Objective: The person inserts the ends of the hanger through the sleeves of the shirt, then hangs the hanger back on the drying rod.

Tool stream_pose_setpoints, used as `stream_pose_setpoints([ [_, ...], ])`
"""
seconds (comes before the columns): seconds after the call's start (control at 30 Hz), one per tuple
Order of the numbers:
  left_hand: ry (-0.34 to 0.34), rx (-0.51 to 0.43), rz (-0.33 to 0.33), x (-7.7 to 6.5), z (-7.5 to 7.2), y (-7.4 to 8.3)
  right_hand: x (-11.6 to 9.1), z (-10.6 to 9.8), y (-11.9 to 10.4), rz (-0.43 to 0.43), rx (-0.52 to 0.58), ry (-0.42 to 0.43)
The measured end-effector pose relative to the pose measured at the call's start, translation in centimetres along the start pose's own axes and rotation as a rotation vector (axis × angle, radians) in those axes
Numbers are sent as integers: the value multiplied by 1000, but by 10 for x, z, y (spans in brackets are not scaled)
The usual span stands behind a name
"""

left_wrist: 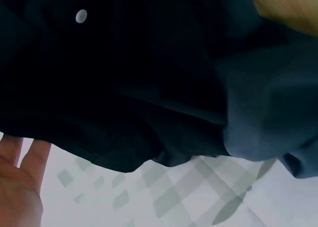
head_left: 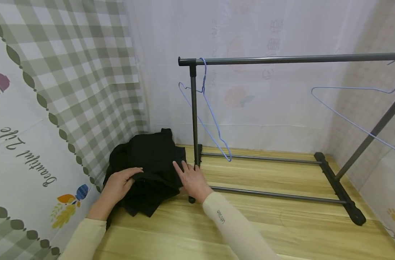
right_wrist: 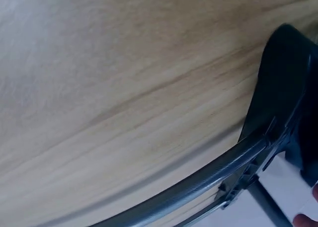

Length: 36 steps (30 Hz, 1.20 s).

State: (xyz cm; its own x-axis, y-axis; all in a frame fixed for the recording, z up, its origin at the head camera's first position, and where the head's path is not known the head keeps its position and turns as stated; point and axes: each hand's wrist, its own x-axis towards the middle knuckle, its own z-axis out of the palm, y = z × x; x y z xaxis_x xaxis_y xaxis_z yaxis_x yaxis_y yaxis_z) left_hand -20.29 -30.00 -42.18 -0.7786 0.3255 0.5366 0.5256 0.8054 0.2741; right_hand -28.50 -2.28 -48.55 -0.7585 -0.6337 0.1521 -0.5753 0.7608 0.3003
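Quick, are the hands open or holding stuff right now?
Left hand: at the black clothes; can't tell if it's gripping.
Right hand: open, fingers spread.

1. A yellowish wood-grain surface (head_left: pixel 152 238) spreads across the bottom and lower right of the head view (floor or tabletop, it is hard to tell).
2. Left of centre, a rumpled heap of black clothes (head_left: pixel 155 153) lies on it.
3. A dark metal rack (head_left: pixel 278 195) stands on it from centre to right, one black foot (head_left: pixel 341 191) slanting at lower right.
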Motion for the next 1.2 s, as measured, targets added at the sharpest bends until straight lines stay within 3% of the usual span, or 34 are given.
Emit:
stream_pose_setpoints([
  [0.17, -9, -70, -95, 5, -4, 7, 2, -2, -9, -45, -53, -1],
  [0.3, -15, -108, -149, 8, -5, 11, -1, -6, -10, -71, 10, 32],
  [0.4, -11, -134, -170, 8, -5, 13, -7, -9, -5, -88, 189, 55],
  [0.5, 6, -138, -173, 8, -4, 14, -15, -10, 3, -78, 447, 88],
  [0.67, 27, -164, -183, 12, 7, 19, -32, -12, 20, 60, 874, 217],
  [0.8, -51, -282, -242, 20, 20, 29, -49, -16, 37, 206, 1100, 302],
  [0.93, -125, -363, -331, 32, 38, 45, -67, -17, 57, 303, 1141, 339],
  [1.2, -125, -416, -441, 61, 81, 90, -106, -13, 93, 399, 1158, 414],
])
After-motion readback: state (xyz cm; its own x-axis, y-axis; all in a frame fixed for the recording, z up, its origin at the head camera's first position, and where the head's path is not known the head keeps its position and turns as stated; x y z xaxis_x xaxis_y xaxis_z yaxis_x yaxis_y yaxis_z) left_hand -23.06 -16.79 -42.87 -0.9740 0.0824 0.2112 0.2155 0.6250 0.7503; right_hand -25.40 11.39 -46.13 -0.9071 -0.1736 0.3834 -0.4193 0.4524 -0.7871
